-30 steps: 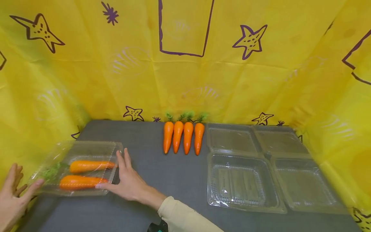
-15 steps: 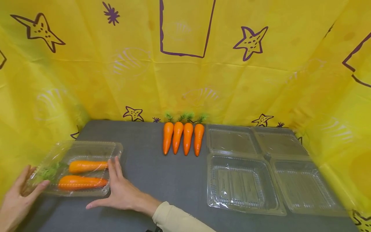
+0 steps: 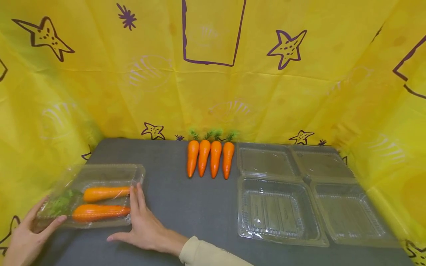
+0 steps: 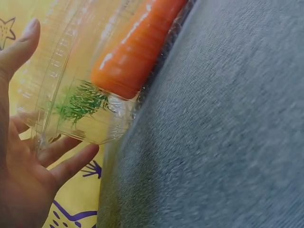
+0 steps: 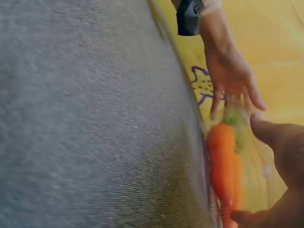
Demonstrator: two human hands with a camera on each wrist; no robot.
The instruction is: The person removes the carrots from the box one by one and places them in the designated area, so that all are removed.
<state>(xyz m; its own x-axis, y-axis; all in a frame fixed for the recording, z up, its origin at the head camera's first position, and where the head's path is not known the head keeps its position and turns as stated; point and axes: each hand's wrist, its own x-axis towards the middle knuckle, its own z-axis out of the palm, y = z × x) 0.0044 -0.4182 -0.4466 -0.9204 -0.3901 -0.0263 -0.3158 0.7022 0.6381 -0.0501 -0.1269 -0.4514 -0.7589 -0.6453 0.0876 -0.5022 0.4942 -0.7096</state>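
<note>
A clear plastic clamshell container with its lid down lies at the left of the grey table. Inside are an orange carrot in front and another carrot behind it, their green tops to the left. My left hand is at the container's left end, thumb at the near edge. In the left wrist view, the fingers are extended beside the plastic. My right hand lays straight fingers against the right end, its thumb out to the side and off the lid.
Several loose carrots stand in a row at the back middle, tips toward me. At right, two clear containers, the left one and the right one, lie open with lids folded back. A yellow patterned cloth surrounds the table.
My left hand has moved right, onto the container's left end. My right hand has come off the lid's near corner, thumb swinging out. The container has shifted slightly right.
</note>
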